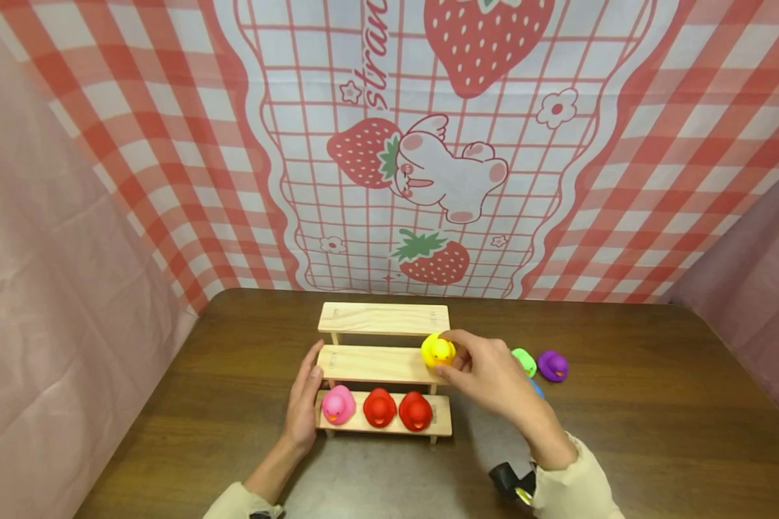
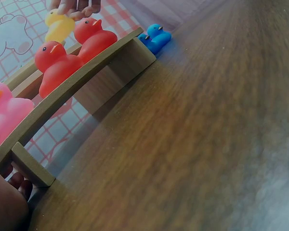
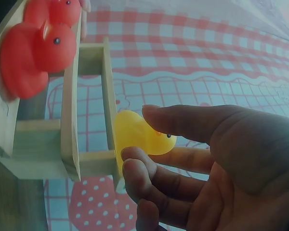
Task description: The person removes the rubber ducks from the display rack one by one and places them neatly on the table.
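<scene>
A three-step wooden stand (image 1: pixel 370 362) sits on the table. On its lowest step are a pink rubber duck (image 1: pixel 338 405) and two red rubber ducks, one in the middle (image 1: pixel 379 408) and one at the right (image 1: pixel 415 411). My right hand (image 1: pixel 493 375) pinches a yellow rubber duck (image 3: pixel 135 132) between thumb and fingers. In the head view this duck appears over the middle step's right end; whether it touches wood I cannot tell. My left hand (image 1: pixel 303 404) holds the stand's left side, with fingertips (image 2: pixel 18 181) curled under the lowest step.
Right of the stand, a green duck (image 1: pixel 524 362) and a purple duck (image 1: pixel 552 366) lie on the table (image 1: pixel 656 404). Two blue ducks (image 2: pixel 156 39) show beyond the stand in the left wrist view. A strawberry-print cloth (image 1: pixel 422 158) hangs behind.
</scene>
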`<state>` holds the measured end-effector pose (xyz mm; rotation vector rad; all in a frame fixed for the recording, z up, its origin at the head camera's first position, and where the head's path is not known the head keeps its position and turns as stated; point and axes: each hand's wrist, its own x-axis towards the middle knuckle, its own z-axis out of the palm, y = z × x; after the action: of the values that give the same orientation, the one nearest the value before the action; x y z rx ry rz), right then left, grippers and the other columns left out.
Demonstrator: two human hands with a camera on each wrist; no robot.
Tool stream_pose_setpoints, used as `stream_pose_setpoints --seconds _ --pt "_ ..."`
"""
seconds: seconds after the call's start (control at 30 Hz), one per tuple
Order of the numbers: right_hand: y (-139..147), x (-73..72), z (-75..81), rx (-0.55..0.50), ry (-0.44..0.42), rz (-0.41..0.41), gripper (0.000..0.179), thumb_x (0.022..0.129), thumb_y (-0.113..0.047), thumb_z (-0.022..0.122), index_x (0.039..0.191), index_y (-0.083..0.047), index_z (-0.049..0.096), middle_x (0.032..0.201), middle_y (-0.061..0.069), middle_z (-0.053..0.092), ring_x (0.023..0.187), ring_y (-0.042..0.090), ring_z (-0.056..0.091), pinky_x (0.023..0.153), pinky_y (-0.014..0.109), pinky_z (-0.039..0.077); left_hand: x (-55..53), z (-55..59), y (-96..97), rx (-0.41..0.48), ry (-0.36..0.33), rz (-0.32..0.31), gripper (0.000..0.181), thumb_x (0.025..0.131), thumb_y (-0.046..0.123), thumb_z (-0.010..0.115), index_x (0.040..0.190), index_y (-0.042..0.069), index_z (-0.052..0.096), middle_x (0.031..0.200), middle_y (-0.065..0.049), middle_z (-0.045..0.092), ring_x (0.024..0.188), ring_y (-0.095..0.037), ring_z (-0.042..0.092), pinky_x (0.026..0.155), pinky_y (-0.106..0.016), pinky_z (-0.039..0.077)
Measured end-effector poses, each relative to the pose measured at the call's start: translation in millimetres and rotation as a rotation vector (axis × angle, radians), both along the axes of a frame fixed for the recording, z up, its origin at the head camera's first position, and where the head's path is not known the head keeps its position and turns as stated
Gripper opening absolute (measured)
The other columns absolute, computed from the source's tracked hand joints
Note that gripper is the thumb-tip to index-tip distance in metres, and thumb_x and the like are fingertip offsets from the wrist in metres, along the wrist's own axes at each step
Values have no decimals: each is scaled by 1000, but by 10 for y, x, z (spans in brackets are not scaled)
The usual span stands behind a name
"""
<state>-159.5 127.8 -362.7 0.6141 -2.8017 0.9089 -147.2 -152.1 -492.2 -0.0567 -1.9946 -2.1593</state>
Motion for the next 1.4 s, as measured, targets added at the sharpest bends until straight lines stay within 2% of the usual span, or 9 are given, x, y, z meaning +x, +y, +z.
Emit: stream_pose_setpoints --seconds 0.27,0.53,0.87,1.13,1.27,1.4 --pt "147 1 1 16 10 -19 35 83 -18 81 115 -9 69 70 -4 64 60 3 53 55 19 45 5 8 -3 -4 2 -6 49 109 20 33 155 4 33 92 0 53 82 -6 52 81 -19 43" --pt "308 14 16 20 -42 -52 40 85 -21 79 122 -8 67 73 -3 67 61 5 55 54 20 45 0 4 -9 1 0 -9 49 109 20 33 155 5 32 90 -4 53 82 -6 52 80 -19 44" --pt "494 30 -13 56 -28 -80 42 86 -22 79 123 -6 66 74 -4 66 60 4 52 53 20 43 3 1 -11 -4 4 -11 48 109 20 33 155 6 33 89 -3 53 82 -5 52 81 -19 44" --pt "650 36 -33 98 -63 -131 43 86 -24 77 125 -8 66 77 -3 67 64 6 55 54 24 43 6 -5 -17 -1 3 -15 48 109 20 33 155 6 33 92 -2 53 82 -5 53 80 -18 44" --pt "726 43 -39 101 -86 -137 45 87 -25 76 127 -7 64 78 -2 67 62 7 54 50 24 43 8 -6 -17 3 -1 -24 49 109 21 33 155 5 32 91 -3 53 82 -5 53 78 -18 45" --pt "797 52 -46 108 -90 -143 46 88 -25 76 127 -5 63 78 -1 65 60 8 51 48 23 41 6 1 -15 -4 6 -22 50 109 21 32 155 2 31 89 -2 53 82 -6 53 81 -20 44"
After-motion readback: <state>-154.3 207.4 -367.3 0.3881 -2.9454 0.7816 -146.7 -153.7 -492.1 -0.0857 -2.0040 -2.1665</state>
